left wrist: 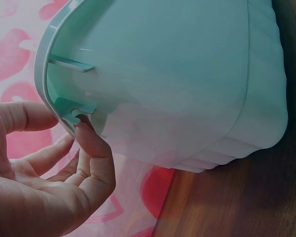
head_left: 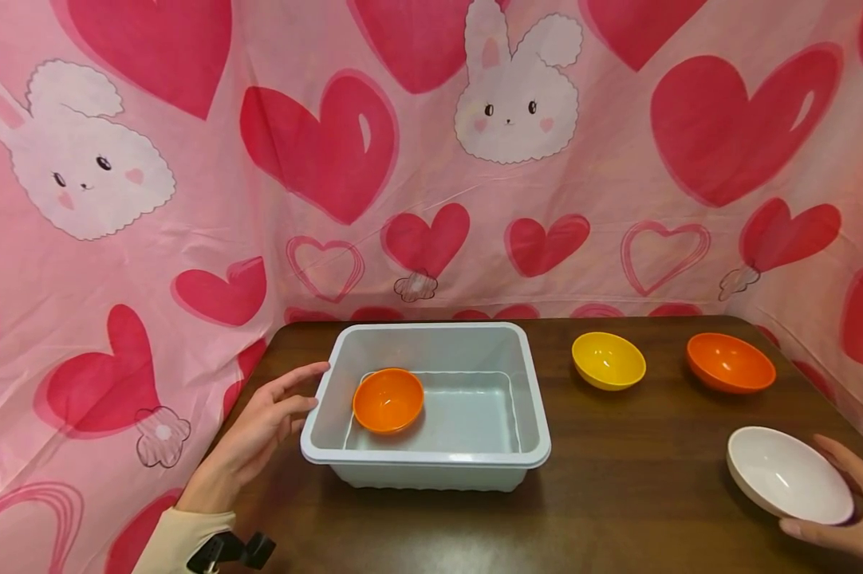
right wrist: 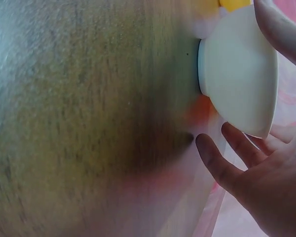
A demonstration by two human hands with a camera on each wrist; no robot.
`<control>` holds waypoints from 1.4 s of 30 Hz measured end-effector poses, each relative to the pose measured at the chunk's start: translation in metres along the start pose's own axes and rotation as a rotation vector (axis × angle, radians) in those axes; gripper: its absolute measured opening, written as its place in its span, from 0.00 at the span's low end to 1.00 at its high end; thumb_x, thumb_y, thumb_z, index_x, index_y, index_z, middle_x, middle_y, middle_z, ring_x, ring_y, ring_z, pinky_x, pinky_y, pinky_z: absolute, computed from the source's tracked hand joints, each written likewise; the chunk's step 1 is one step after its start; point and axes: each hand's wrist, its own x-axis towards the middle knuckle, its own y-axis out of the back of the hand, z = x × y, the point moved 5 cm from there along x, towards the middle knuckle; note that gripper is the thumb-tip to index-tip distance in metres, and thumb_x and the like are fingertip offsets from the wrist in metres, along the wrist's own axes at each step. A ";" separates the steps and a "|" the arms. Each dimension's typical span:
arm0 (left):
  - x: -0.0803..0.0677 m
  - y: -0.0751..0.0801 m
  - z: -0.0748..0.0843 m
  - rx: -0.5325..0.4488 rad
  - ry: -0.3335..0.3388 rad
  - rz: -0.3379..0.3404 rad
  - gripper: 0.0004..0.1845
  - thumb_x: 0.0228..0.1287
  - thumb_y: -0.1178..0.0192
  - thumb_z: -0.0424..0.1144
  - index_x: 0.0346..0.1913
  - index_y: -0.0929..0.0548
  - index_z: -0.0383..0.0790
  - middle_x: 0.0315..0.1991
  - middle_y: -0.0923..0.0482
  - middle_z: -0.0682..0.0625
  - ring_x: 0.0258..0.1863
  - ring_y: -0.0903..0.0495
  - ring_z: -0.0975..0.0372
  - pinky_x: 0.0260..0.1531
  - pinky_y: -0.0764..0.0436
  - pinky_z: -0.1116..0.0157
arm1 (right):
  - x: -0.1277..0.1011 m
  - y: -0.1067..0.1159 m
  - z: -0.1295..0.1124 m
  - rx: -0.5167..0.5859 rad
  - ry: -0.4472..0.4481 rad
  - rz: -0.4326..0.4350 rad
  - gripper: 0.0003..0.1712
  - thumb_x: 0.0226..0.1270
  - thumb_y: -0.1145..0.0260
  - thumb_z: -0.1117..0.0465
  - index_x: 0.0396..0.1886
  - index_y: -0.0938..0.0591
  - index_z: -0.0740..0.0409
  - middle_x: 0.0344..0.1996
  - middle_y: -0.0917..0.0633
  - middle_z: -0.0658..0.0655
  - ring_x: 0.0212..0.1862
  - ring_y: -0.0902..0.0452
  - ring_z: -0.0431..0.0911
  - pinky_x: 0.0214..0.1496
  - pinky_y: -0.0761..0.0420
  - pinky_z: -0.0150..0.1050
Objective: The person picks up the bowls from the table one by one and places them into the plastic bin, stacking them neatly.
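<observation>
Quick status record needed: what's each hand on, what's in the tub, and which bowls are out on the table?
left hand: fingers on the rim at the left end of the grey tub
right hand: fingers around the white bowl, which sits tilted at the table's right front
in the tub: one orange bowl, leaning at the left end
on the table: yellow bowl and a second orange bowl, both right of the tub, apart from each other
</observation>
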 end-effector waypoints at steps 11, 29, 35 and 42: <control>0.000 0.001 -0.001 0.002 0.002 0.002 0.32 0.76 0.45 0.32 0.80 0.36 0.34 0.76 0.37 0.37 0.60 0.19 0.56 0.58 0.17 0.59 | 0.003 0.000 -0.005 0.046 -0.026 -0.009 0.74 0.53 0.15 0.61 0.86 0.59 0.62 0.68 0.43 0.91 0.78 0.48 0.63 0.51 0.60 0.07; -0.001 0.000 0.000 -0.002 -0.006 0.001 0.32 0.75 0.45 0.31 0.79 0.35 0.33 0.76 0.36 0.37 0.59 0.18 0.56 0.57 0.17 0.58 | 0.006 0.011 -0.033 0.235 0.043 0.082 0.71 0.47 0.17 0.74 0.79 0.46 0.21 0.48 0.36 0.20 0.44 0.37 0.12 0.40 0.33 0.11; -0.001 0.000 0.000 0.001 -0.003 0.002 0.32 0.75 0.44 0.32 0.80 0.35 0.33 0.76 0.36 0.36 0.58 0.17 0.56 0.56 0.16 0.58 | 0.008 0.013 -0.041 0.280 0.056 0.073 0.68 0.49 0.19 0.76 0.76 0.44 0.20 0.48 0.34 0.18 0.44 0.34 0.13 0.40 0.31 0.12; -0.001 0.000 0.001 0.000 0.000 -0.003 0.33 0.75 0.45 0.32 0.80 0.36 0.33 0.76 0.36 0.36 0.56 0.16 0.55 0.56 0.16 0.57 | 0.009 0.011 -0.051 0.328 0.088 0.074 0.67 0.48 0.21 0.80 0.75 0.40 0.21 0.51 0.31 0.21 0.46 0.32 0.15 0.41 0.30 0.12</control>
